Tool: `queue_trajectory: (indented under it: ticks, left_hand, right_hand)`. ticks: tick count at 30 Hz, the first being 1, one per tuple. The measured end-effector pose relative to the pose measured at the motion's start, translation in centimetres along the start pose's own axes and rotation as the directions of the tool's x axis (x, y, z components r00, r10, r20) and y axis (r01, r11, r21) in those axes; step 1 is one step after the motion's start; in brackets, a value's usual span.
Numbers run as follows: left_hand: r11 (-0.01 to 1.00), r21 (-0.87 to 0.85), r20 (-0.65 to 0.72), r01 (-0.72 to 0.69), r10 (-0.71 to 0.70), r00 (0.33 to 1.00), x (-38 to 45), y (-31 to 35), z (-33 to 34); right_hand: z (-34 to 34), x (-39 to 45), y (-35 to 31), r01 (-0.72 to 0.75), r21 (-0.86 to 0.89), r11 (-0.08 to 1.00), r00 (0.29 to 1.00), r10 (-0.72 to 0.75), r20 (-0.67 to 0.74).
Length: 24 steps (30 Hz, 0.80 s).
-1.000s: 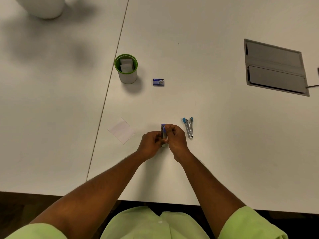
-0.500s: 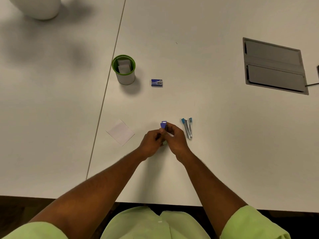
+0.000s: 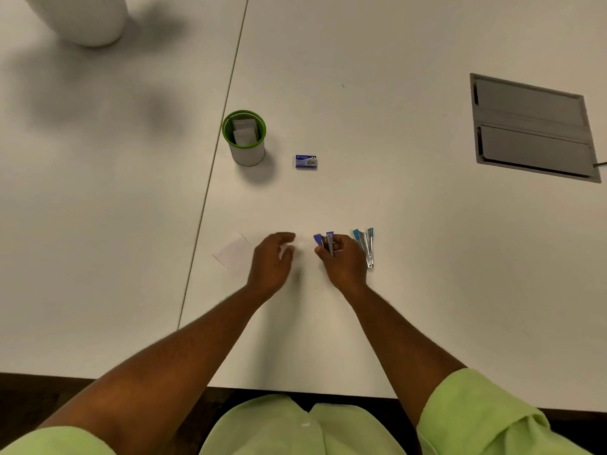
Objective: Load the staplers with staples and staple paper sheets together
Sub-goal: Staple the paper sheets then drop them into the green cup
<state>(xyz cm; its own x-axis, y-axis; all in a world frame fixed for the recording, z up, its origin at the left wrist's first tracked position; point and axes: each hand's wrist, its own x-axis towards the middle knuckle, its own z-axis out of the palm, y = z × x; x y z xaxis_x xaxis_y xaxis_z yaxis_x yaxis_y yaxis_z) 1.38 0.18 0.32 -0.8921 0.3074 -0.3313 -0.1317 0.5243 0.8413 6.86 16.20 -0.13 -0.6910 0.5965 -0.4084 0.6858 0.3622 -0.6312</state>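
Head view, surface: a white matte table is seen, split by a thin seam running from the far edge to the near edge left of centre; a grey rectangular hatch is set flush toward the right edge, and a white rounded vessel is cut off at the far left corner.
Head view, loose things: a white cup with a green rim, holding grey folded slips, is placed just right of the seam; a small blue staple box lies near it; a white square paper sheet lies by the seam.
Staplers: a small purple stapler is gripped, hinged open, by the right hand, fingers curled round it; a light-blue stapler, also opened, lies just beside that hand.
Left hand: fingers are loosely curled and nothing is held; it is partly over the sheet.
Change: a second ago both hands were closed together on the purple stapler; they have been drawn apart.
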Motion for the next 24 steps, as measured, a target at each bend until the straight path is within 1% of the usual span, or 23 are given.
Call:
queue_trajectory:
  ticks: [3,5,10,13,15,18,21,24]
  left_hand:
    - [0.974,0.168,-0.093,-0.154,0.171,0.981,0.3,-1.7,-2.3]
    - [0.95,0.251,-0.11,-0.187,0.22,0.969,0.3,-2.8,-3.7]
    - [0.907,0.398,-0.138,-0.137,0.206,0.969,-0.3,-5.7,-6.7]
    - [0.886,0.457,-0.163,-0.077,0.168,0.972,-1.0,-7.0,-7.8]
    - [0.872,0.489,-0.181,-0.034,0.139,0.974,-1.4,-7.8,-8.2]
    - [0.87,0.493,-0.187,0.011,0.094,0.978,-1.7,-8.8,-8.5]
    - [0.864,0.504,-0.162,0.013,0.08,0.984,-1.8,-9.3,-8.6]
    - [0.843,0.538,-0.135,0.016,0.067,0.989,-1.6,-9.4,-8.8]
  right_hand:
    - [-0.2,0.5,0.5,0.024,-0.168,0.986,0.999,-0.029,-0.027]
    - [-0.3,0.7,0.7,0.034,-0.226,0.974,0.998,-0.044,-0.043]
    - [-0.1,1.1,0.5,0.044,-0.258,0.965,0.994,-0.068,-0.087]
    - [0.0,1.4,0.4,0.043,-0.275,0.961,0.994,-0.069,-0.086]
    - [0.1,1.6,0.3,0.041,-0.3,0.953,0.993,-0.071,-0.09]
    - [0.3,1.4,0.1,0.031,-0.337,0.941,0.991,-0.072,-0.109]
    - [0.7,0.7,-0.2,0.018,-0.381,0.924,0.984,-0.084,-0.158]
    - [1.4,-0.1,-0.8,0.02,-0.444,0.896,0.958,-0.144,-0.246]
